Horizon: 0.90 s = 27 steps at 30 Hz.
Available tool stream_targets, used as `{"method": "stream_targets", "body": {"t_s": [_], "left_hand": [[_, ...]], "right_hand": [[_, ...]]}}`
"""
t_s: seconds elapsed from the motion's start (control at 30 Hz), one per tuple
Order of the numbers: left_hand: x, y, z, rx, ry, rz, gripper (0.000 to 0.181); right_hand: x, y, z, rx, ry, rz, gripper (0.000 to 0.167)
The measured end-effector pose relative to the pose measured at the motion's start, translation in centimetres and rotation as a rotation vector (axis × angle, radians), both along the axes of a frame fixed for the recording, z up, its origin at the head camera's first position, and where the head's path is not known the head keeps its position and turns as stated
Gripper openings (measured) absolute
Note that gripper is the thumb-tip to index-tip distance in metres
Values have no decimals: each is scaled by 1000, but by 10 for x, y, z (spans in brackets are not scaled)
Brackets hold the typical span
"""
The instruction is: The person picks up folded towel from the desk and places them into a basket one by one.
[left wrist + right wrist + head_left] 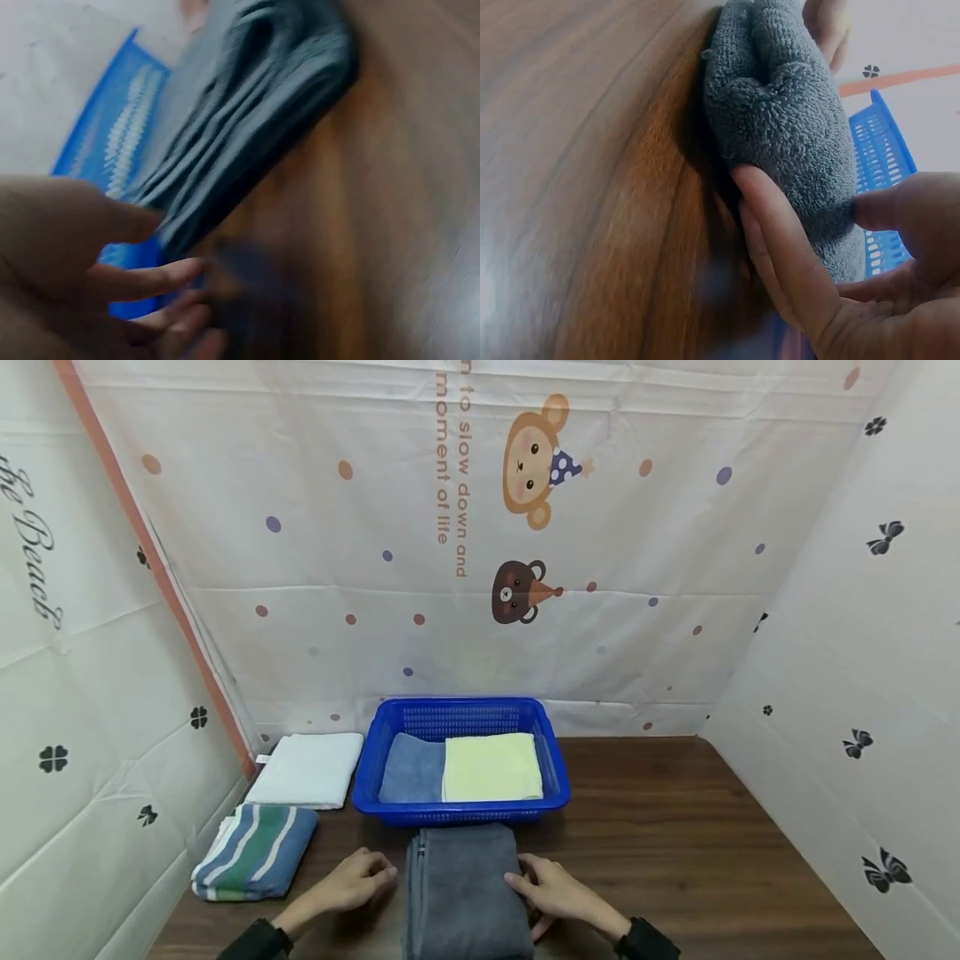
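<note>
Your head view's evenly lit and clear, but your left wrist cam blurs the towel (232, 127) badly. Right one's sharper, white glare on the tabletop (585, 165) at far left.

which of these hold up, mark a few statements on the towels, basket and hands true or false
1. The right hand grips the dark gray towel. True.
2. The striped towel lies nearer the person than the white towel. True.
3. The white towel is inside the blue basket. False: it lies left of the basket.
4. Both hands hold the striped towel. False: neither does; the left hand holds nothing.
5. The basket holds a pale yellow cloth. True.
</note>
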State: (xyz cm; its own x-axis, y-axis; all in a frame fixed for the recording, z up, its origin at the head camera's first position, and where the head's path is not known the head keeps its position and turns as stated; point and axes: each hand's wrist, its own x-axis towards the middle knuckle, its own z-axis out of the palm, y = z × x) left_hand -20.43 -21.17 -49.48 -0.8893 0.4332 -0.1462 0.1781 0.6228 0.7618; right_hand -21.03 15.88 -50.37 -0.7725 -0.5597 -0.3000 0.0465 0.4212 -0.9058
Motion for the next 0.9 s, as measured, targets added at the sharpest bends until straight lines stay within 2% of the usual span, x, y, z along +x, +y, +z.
{"method": "stream_targets", "body": {"t_s": [0.03,0.1,0.23,0.33,0.4,0.47,0.53,0.6,0.7,0.83,0.9], "left_hand": [[-1,4,-4,-5,31,-1,37],[-3,11,-12,8,46,19,42],[-8,23,-21,-16,-8,76,55],[-8,32,-22,-13,-51,139,65],[-10,36,-20,-4,-126,163,65],[-10,38,-18,53,-207,190,58],[-13,38,-20,114,-298,218,50],[-15,36,-29,184,-352,243,49],[-26,28,-57,279,-414,271,54],[-44,18,-96,310,-484,284,75],[-46,18,-101,317,-493,293,92]], "right_hand": [[1,-3,2,6,0,-5,80],[3,-9,5,-2,-2,-28,76],[3,-16,5,-17,-21,-63,75],[0,-15,5,-10,-28,-49,79],[-1,-13,7,-8,-37,-47,80],[-2,-13,8,-3,-45,-49,80],[0,-15,9,-16,-73,-78,79],[2,-18,9,-19,-86,-87,77],[6,-23,10,-30,-91,-101,76],[9,-25,10,-20,-75,-112,76],[8,-23,10,-26,-83,-109,78]]}}
